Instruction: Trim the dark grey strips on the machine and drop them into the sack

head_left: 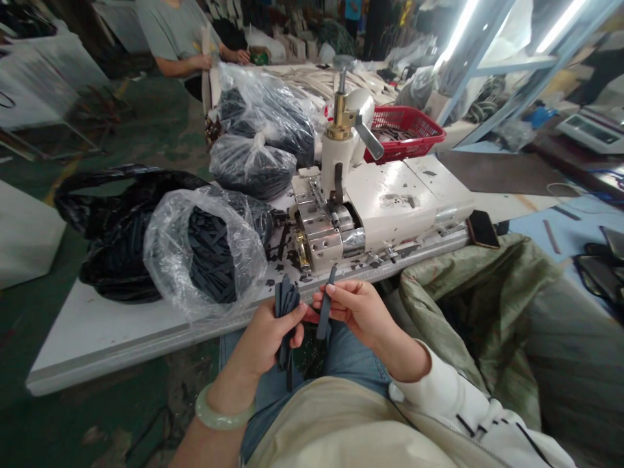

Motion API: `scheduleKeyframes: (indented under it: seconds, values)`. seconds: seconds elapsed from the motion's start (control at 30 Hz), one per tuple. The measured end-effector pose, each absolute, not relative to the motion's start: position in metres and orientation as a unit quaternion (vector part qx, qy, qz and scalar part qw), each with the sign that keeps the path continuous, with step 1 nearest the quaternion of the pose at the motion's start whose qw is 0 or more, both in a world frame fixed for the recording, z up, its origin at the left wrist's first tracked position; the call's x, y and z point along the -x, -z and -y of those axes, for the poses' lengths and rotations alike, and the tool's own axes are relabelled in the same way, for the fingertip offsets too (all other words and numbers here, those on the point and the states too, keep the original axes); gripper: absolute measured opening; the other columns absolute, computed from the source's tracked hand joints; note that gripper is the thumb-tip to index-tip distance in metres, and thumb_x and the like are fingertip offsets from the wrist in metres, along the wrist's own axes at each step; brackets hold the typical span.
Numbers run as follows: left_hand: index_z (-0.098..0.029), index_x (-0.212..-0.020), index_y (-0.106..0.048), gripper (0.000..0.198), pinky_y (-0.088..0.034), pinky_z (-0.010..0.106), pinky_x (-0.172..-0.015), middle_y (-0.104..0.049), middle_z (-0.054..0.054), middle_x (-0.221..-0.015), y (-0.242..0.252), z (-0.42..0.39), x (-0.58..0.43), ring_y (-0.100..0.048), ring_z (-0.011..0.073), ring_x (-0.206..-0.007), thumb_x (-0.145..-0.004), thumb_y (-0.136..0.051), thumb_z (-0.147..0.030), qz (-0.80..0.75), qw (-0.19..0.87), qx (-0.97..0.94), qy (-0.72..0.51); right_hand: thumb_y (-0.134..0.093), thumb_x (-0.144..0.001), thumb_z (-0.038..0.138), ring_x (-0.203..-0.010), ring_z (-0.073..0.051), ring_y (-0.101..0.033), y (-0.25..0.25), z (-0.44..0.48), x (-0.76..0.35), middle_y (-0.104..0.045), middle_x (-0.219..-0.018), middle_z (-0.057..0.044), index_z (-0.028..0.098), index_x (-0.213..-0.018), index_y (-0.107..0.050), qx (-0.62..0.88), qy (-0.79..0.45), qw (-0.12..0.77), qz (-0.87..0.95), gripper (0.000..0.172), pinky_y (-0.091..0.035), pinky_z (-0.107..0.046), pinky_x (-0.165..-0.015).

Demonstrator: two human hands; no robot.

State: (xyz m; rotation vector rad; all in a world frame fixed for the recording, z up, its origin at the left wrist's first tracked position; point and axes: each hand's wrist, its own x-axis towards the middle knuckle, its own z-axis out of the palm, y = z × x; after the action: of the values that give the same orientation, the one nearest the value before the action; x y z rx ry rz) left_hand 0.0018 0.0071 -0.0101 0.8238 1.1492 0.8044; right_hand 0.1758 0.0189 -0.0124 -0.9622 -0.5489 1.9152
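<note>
At the bottom centre of the frame, the two hands are held close together over a denim-covered lap (353, 354), almost touching. The left hand (263, 344), a pale green bangle (224, 413) at its wrist, is clamped on a bundle of dark flat strips (286, 312), while the right hand (358, 315) pinches a single dark strip (324, 305) between thumb and fingers. Just ahead stands a white bench machine (390, 201) with a steel roller head (319, 224), dark offcuts (287, 260) being scattered before it on the white table (97, 338). The bundle could be dropped if the left hand's grip is loosened, since the strips are held only loosely aligned. Fingers could be caught if brought near the rollers while they are running (whether they are running cannot be told). A phone (482, 229) on the table edge could be knocked into the green woven sack (468, 305) by a careless sleeve.
</note>
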Motion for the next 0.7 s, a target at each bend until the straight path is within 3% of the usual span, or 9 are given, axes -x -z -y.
scheduleKeyframes:
  seconds: [0.17,0.3,0.47,0.7]
  values:
    - [-0.012,-0.074,-0.068,0.027,-0.030,0.020,-0.037,-0.064,0.005,-0.052,0.009,-0.005,-0.006,-0.046,0.0083,-0.034,-0.074,-0.074,-0.038,-0.486,0.718,-0.374,-0.329,-0.080,-0.068,0.037,-0.067,-0.016,-0.070,0.017,-0.022,-0.175,-0.074,-0.077,-0.007,0.013,-0.079,-0.071,0.380,-0.781,0.444,0.221,0.027,-0.057,-0.025,-0.059]
    - [-0.011,-0.074,-0.068,0.031,-0.032,0.020,-0.038,-0.064,0.006,-0.052,0.012,-0.006,-0.004,-0.048,0.0095,-0.036,-0.075,-0.072,-0.041,-0.500,0.706,-0.372,-0.336,-0.081,-0.067,0.037,-0.065,-0.014,-0.069,0.018,-0.027,-0.175,-0.073,-0.073,-0.005,0.013,-0.075,-0.069,0.389,-0.765,0.463,0.221,0.028,-0.057,-0.025,-0.062]
    - [-0.010,-0.070,-0.067,0.034,-0.035,0.021,-0.041,-0.069,0.010,-0.067,0.009,-0.008,0.000,-0.047,0.0070,-0.038,-0.076,-0.070,-0.044,-0.507,0.693,-0.366,-0.359,-0.081,-0.065,0.041,-0.060,-0.012,-0.067,0.018,-0.040,-0.175,-0.071,-0.067,-0.004,0.013,-0.074,-0.070,0.436,-0.724,0.467,0.259,0.031,-0.053,-0.021,-0.057]
    - [-0.013,-0.087,-0.068,0.032,-0.029,0.017,-0.036,-0.051,-0.003,-0.065,0.012,-0.010,0.004,-0.041,0.0046,-0.043,-0.073,-0.074,-0.041,-0.524,0.700,-0.293,-0.387,-0.076,-0.064,0.046,-0.034,-0.004,-0.040,0.019,-0.089,-0.180,-0.057,-0.045,0.002,0.013,-0.062,-0.065,0.507,-0.596,0.544,0.303,0.035,-0.027,-0.016,-0.033]
